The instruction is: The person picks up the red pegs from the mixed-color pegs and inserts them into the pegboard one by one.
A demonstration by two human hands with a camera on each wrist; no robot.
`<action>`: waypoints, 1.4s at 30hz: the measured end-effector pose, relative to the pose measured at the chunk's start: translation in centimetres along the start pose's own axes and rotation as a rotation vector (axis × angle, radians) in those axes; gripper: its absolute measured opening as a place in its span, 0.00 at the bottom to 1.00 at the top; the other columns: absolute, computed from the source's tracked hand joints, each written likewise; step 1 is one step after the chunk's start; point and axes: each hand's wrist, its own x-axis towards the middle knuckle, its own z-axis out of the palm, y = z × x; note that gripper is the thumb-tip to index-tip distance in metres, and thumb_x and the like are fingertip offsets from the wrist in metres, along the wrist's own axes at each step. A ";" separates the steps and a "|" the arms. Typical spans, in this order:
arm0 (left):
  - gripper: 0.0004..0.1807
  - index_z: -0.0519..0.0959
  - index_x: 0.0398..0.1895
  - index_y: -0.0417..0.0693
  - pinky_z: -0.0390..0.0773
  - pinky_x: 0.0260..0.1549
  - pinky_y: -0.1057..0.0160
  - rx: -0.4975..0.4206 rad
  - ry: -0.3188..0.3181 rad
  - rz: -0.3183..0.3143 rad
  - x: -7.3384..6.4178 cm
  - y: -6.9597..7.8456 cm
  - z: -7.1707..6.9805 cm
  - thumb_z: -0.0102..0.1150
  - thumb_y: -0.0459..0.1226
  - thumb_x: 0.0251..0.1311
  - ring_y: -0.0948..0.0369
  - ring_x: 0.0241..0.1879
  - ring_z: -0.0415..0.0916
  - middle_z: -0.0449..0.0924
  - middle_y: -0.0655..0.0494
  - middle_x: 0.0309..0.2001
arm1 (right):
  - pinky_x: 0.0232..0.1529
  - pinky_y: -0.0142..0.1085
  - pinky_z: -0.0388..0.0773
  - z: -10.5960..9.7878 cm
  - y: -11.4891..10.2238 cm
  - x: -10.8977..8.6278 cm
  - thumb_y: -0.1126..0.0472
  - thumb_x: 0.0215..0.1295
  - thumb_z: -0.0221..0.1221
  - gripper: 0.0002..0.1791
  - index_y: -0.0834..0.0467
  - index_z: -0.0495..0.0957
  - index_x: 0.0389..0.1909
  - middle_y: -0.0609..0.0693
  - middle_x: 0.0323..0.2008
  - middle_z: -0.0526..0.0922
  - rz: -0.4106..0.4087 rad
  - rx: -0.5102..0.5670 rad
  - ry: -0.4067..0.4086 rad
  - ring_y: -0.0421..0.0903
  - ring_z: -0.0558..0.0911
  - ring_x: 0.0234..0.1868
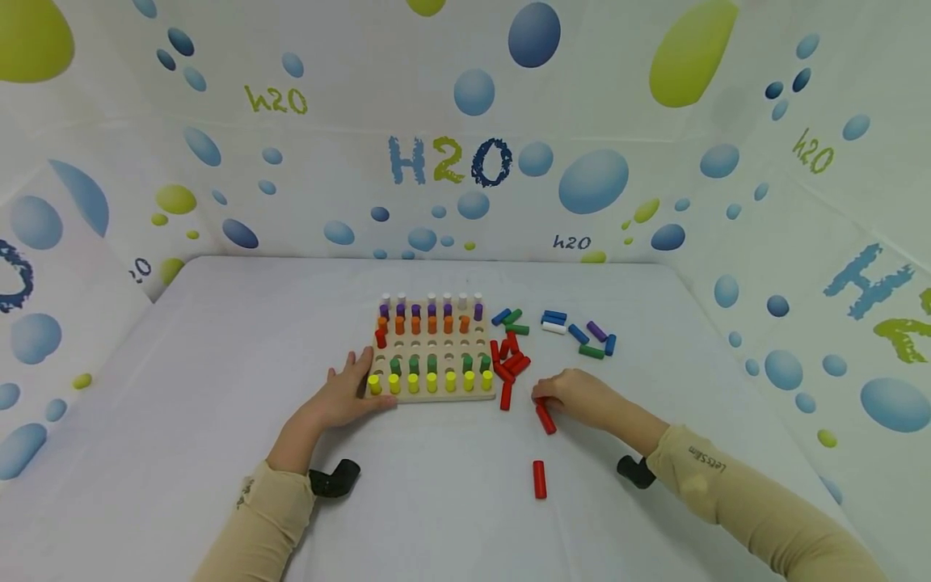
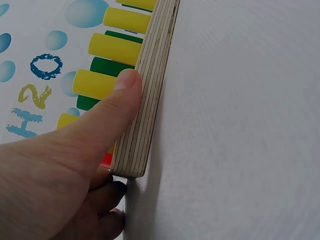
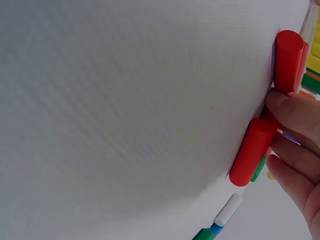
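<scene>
My left hand [image 1: 347, 392] holds the near left corner of a wooden pegboard [image 1: 444, 397]. In the left wrist view its thumb [image 2: 112, 107] presses the layered edge, the other fingers curled at the side. Rows of white, purple, orange, green and yellow pegs [image 1: 431, 382] stand in the board, with one red peg [image 1: 381, 339] at the left. My right hand [image 1: 582, 396], right of the board, pinches a red peg [image 3: 270, 117], partly hidden by the fingers. Another red peg [image 1: 546, 419] lies just below those fingertips.
Several loose red pegs [image 1: 507, 373] lie along the board's right side. Beyond them are blue, green, white and purple pegs [image 1: 596, 331]. A lone red peg [image 1: 540, 479] lies nearer the front. Black wrist devices [image 1: 336, 478] show beside both sleeves.
</scene>
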 end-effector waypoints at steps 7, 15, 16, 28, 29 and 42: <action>0.57 0.38 0.69 0.33 0.29 0.61 0.40 0.004 0.005 0.002 0.1 -0.1 0.1 0.59 0.57 0.51 0.41 0.68 0.29 0.37 0.33 0.69 | 0.39 0.31 0.79 0.1 0.4 0.1 0.67 0.53 0.64 0.12 0.61 0.82 0.41 0.51 0.35 0.85 0.029 0.084 0.041 0.46 0.83 0.38; 0.58 0.39 0.69 0.32 0.29 0.61 0.39 0.008 0.016 0.009 0.3 -0.3 0.2 0.60 0.58 0.50 0.40 0.68 0.29 0.38 0.33 0.69 | 0.40 0.34 0.79 -0.3 0.6 0.0 0.66 0.57 0.61 0.12 0.61 0.81 0.44 0.50 0.38 0.84 0.154 0.361 0.089 0.45 0.81 0.39; 0.58 0.39 0.69 0.32 0.29 0.61 0.39 0.009 0.016 0.007 0.3 -0.3 0.2 0.60 0.58 0.50 0.40 0.68 0.29 0.38 0.33 0.69 | 0.41 0.35 0.79 -0.3 0.7 0.0 0.66 0.57 0.61 0.13 0.60 0.81 0.44 0.50 0.39 0.84 0.165 0.379 0.099 0.45 0.81 0.40; 0.58 0.39 0.69 0.32 0.28 0.61 0.39 -0.002 0.011 -0.002 0.2 -0.1 0.2 0.60 0.57 0.50 0.40 0.68 0.29 0.38 0.32 0.69 | 0.43 0.38 0.78 0.2 1.2 0.1 0.65 0.58 0.61 0.13 0.61 0.80 0.45 0.53 0.41 0.83 0.317 0.573 0.223 0.48 0.81 0.44; 0.58 0.39 0.69 0.32 0.28 0.61 0.40 -0.004 0.010 -0.002 0.2 -0.1 0.2 0.60 0.57 0.50 0.40 0.68 0.29 0.38 0.32 0.69 | 0.43 0.38 0.78 0.2 1.2 0.1 0.65 0.58 0.61 0.13 0.60 0.80 0.45 0.53 0.42 0.83 0.332 0.584 0.230 0.48 0.81 0.44; 0.58 0.39 0.69 0.32 0.28 0.61 0.39 0.000 0.008 -0.001 0.0 0.1 0.1 0.60 0.57 0.51 0.40 0.68 0.29 0.38 0.32 0.69 | 0.45 0.38 0.77 0.2 1.3 0.6 0.61 0.58 0.62 0.15 0.60 0.80 0.46 0.54 0.43 0.82 0.430 0.731 0.321 0.49 0.81 0.45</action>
